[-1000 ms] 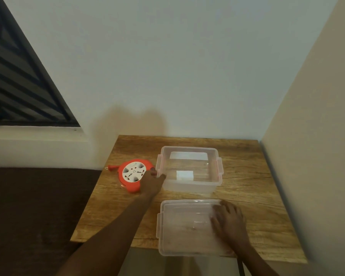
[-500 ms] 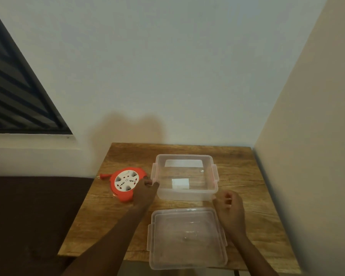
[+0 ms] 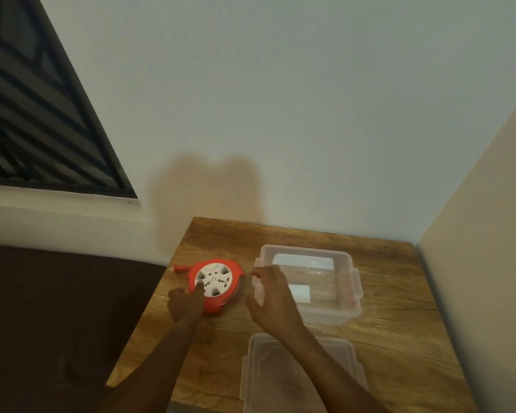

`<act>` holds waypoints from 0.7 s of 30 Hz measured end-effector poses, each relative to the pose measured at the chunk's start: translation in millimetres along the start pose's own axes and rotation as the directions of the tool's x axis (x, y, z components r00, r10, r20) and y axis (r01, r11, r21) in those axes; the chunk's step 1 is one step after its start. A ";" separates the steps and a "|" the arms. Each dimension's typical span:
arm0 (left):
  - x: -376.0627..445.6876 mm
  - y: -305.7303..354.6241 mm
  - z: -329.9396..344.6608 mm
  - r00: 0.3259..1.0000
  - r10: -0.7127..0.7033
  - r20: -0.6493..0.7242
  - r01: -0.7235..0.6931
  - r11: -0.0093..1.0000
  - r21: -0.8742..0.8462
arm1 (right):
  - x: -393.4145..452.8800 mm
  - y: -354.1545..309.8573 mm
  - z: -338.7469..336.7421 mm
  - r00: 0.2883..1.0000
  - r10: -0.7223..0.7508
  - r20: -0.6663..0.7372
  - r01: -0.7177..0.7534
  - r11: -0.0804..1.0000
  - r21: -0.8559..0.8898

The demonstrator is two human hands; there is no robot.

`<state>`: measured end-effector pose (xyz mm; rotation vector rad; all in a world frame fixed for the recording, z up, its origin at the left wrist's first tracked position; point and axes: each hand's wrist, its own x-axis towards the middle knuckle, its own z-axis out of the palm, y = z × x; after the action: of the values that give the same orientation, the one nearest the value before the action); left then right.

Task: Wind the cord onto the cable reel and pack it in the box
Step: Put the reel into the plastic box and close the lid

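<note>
Reel [image 3: 215, 284] flat on counter [image 3: 393, 332], at 9 o'clock of box [image 3: 356, 289]. Left hand [image 3: 185, 304] at 7 o'clock rim, finger on face, no clenched grip. Right hand [image 3: 270, 298] nearer box, fingers spread, holds nothing. Plug [image 3: 177, 268] sticks out at 10 o'clock.

I see a cable reel [image 3: 216, 286] with a bright orange-red body and a white round face dotted with small dark socket holes. Its plug [image 3: 178, 268] is the same orange-red. The box [image 3: 307, 283] is clear, colourless plastic with a white label showing through its base, and the lid [image 3: 303, 380] is clear too. The table [image 3: 399, 338] is warm brown wood with darker grain streaks. I see a pale grey-white wall [image 3: 280, 99], a dark brown surface [image 3: 57, 308] left of the table, and a window [image 3: 27, 114] with dark diagonal stripes.
</note>
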<state>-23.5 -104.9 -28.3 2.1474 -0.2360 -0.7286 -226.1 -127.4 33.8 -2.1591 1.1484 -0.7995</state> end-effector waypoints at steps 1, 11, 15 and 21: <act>10.5 0.0 -3.7 1.000 -0.006 0.027 0.005 0.999 0.035 | 22.8 -8.0 13.2 0.995 -0.018 0.102 0.026 0.997 -0.078; 69.1 14.6 -9.4 0.957 -0.067 0.282 0.033 0.992 0.125 | 141.9 -12.4 98.1 0.752 0.435 0.495 -0.306 0.896 -0.322; 69.0 15.8 -13.6 0.940 -0.088 0.329 0.097 0.995 -0.009 | 137.8 -0.5 114.7 0.627 0.683 0.374 -0.627 0.728 -0.277; 69.2 29.9 -32.9 0.930 0.056 0.364 0.032 0.972 -0.231 | 132.8 -10.3 107.3 0.666 0.680 0.305 -0.709 0.705 -0.023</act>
<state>54.1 -130.0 -18.4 1.7730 -0.3429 -1.0970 -83.0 -215.3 1.7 -1.4717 1.5710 -0.1649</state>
